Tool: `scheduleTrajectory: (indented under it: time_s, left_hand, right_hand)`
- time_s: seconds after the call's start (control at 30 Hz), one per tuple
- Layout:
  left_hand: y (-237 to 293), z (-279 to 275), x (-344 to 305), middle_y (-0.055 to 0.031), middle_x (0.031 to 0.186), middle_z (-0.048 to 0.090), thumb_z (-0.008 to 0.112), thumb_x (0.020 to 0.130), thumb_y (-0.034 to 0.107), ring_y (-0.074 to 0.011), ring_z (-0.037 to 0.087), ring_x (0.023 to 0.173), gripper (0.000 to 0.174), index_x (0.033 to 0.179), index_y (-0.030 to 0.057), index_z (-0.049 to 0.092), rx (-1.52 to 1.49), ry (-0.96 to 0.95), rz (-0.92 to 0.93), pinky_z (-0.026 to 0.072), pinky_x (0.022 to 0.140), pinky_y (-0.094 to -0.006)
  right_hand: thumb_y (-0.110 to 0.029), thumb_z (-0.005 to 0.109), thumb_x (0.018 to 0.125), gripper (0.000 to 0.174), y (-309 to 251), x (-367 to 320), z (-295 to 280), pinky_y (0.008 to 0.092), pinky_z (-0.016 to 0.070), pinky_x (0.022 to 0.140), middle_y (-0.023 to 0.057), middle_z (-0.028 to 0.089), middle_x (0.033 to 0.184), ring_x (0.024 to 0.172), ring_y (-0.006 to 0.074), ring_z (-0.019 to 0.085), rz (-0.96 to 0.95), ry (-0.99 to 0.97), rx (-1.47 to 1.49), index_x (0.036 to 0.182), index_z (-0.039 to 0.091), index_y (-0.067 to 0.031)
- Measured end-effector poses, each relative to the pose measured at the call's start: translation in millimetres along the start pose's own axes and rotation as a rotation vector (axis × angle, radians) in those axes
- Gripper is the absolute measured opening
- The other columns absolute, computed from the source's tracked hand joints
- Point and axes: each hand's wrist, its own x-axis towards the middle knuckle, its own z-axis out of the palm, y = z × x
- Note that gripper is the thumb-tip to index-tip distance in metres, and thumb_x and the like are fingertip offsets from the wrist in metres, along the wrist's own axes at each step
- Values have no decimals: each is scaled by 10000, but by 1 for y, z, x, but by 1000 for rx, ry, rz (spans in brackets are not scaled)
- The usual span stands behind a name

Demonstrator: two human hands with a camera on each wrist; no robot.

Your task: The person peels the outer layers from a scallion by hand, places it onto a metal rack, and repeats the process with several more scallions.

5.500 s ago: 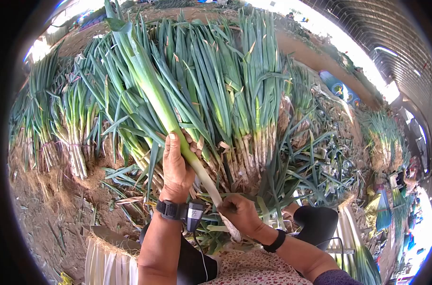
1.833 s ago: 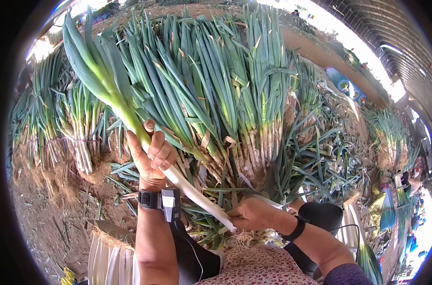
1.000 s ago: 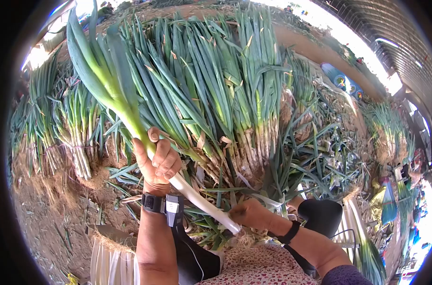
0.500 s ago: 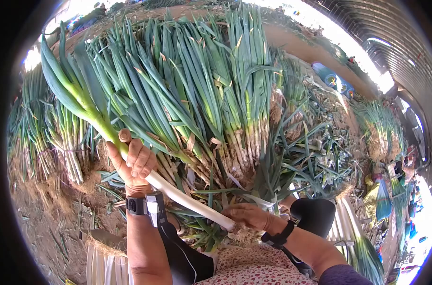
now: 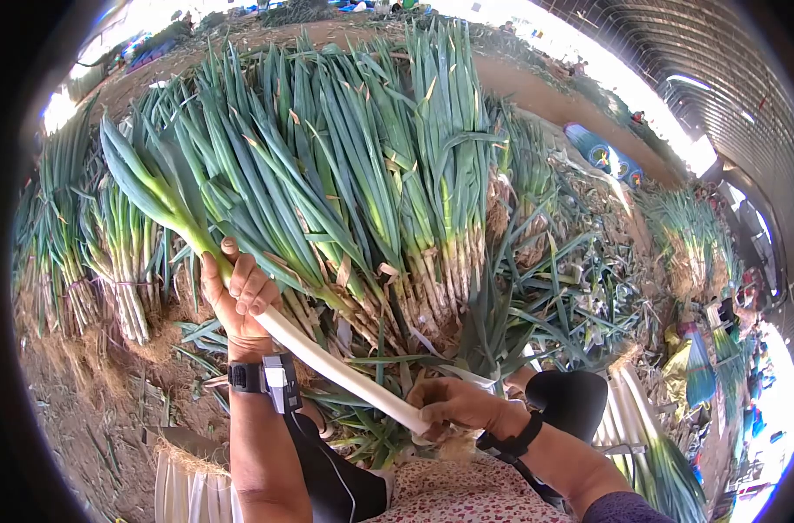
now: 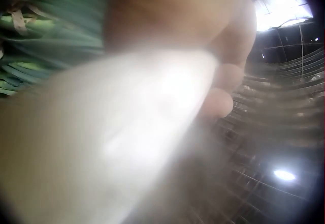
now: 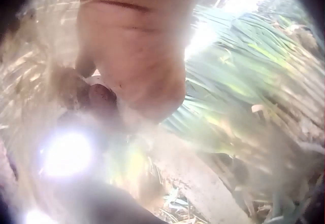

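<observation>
A long leek (image 5: 336, 366) with a clean white stem lies diagonally across the front of the body, green leaves at the upper left. The left hand (image 5: 242, 301) grips it where the green meets the white, fingers curled round. At the root end the right hand (image 5: 462, 408) pinches the stem between thumb and fingers; the roots are partly hidden there. In the left wrist view the stem (image 6: 132, 112) fills much of the picture, blurred, below the left hand (image 6: 177, 20). The right wrist view shows the right hand (image 7: 134, 51) with its fingertips partly hidden.
A large pile of unpeeled leeks (image 5: 362, 192) lies ahead. Tied bundles (image 5: 126, 261) stand at the left. White-stemmed leeks (image 5: 619, 410) lie at the right and more (image 5: 196, 488) at the lower left. Loose leaves (image 5: 562, 296) litter the ground.
Since the earliest frame, the leek held has gone from a dirty outer layer to a clean white stem. The left hand has shifted left and its fingers now curl over the stem.
</observation>
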Motion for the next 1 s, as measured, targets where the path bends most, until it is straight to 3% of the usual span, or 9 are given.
scheduleTrajectory:
  time_s: [0.43,0.53,0.57,0.67,0.7,0.77,0.83,0.9,1.0]
  left_hand:
    - [3,3,0,17,570,392,380,980,312,-65,392,398,283,1000,43,463,168,145,1,413,364,-207]
    - [15,0,0,34,552,360,395,974,343,-64,356,406,294,994,69,499,248,221,-40,373,388,-224]
    - [14,-2,0,40,548,357,396,974,347,-62,354,407,298,985,70,506,248,228,-37,368,387,-222]
    - [13,-2,-2,43,543,356,413,970,340,-59,354,410,287,964,73,519,260,324,-12,362,385,-216]
    - [12,-1,0,48,544,357,435,963,342,-52,355,416,278,934,80,522,266,319,-14,358,383,-213]
    - [27,-4,-1,55,546,353,453,955,355,-49,346,424,282,914,85,521,369,514,56,347,386,-210]
    - [33,1,-2,64,554,345,495,933,391,-47,327,440,303,883,93,512,472,702,137,319,394,-203]
    - [28,2,-2,60,557,346,509,923,406,-49,320,442,315,885,94,507,500,777,170,310,398,-200]
    - [19,-1,-2,50,562,362,538,906,419,-54,332,443,328,891,94,498,521,860,194,320,400,-198]
  right_hand:
    - [-138,622,862,199,-2,-2,5,289,537,729,72,602,881,811,164,635,-21,66,-106,976,543,5]
    - [-120,579,882,170,-1,-13,-2,317,536,755,87,595,906,837,190,644,-220,300,211,993,528,-1]
    - [-148,573,883,126,1,-13,-1,325,545,637,78,554,834,718,213,635,-279,323,284,913,511,-42]
    - [-174,578,881,148,2,-16,-2,334,539,624,72,542,806,693,202,611,-340,161,466,900,509,-44]
    - [-175,588,868,152,2,-17,0,305,533,636,57,523,774,694,173,584,-354,184,435,881,506,-48]
    - [-205,605,868,219,21,-58,-40,309,503,763,68,563,881,849,189,588,-108,289,31,980,520,-38]
    - [-234,636,850,302,30,-76,-77,310,476,842,79,582,978,958,208,577,-25,362,-519,1044,534,-27]
    - [-262,683,815,380,42,-81,-92,307,451,871,92,578,1064,1022,229,551,-144,420,-1174,1072,547,-16]
    - [-230,733,763,454,-5,-50,-33,326,439,874,125,549,1159,1087,264,513,-406,578,-689,1121,549,-20]
